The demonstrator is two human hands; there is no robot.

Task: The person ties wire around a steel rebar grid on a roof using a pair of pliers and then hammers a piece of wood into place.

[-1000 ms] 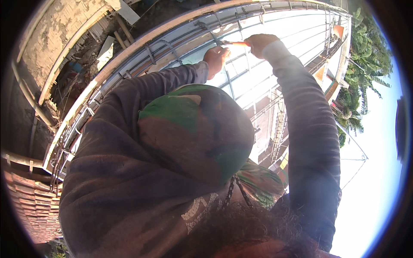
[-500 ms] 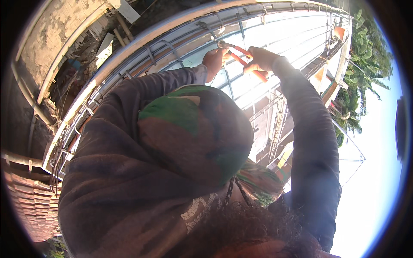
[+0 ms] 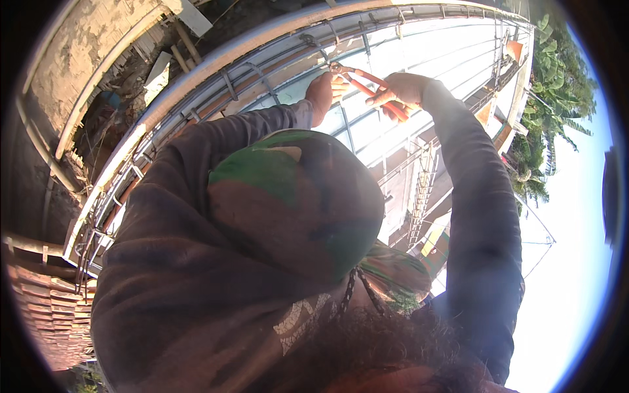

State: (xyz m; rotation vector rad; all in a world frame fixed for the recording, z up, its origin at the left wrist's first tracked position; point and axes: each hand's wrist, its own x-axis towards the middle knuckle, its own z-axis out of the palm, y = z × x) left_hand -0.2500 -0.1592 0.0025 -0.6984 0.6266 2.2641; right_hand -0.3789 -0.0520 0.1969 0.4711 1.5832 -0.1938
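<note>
My right hand (image 3: pixel 407 90) is closed round the handles of a pair of pincers with orange-red grips (image 3: pixel 371 78). The pincers' metal head points left and rests at or just above the grid of steel bars (image 3: pixel 347 122). Beside that head is my left hand (image 3: pixel 321 96), its fingers a little bent and apart. I make out nothing in its fingers, though any thin wire there would be too small to see. Both arms are stretched forward in long dark sleeves. Glare washes out much of the sheet under the bars.
A long curved edge beam (image 3: pixel 216 52) with bars and stirrups runs along the far and left side. Beyond it lie a rough wall (image 3: pixel 78 49) and broken debris. A tiled roof (image 3: pixel 49 314) is at lower left, leafy plants (image 3: pixel 557 85) at right. A camouflage-patterned cloth (image 3: pixel 295 196) bulges below my arms.
My right hand has shifted slightly right, and its fingers have closed further round the pincers' handles. My left hand's fingers have loosened and moved slightly off the pincers' head.
</note>
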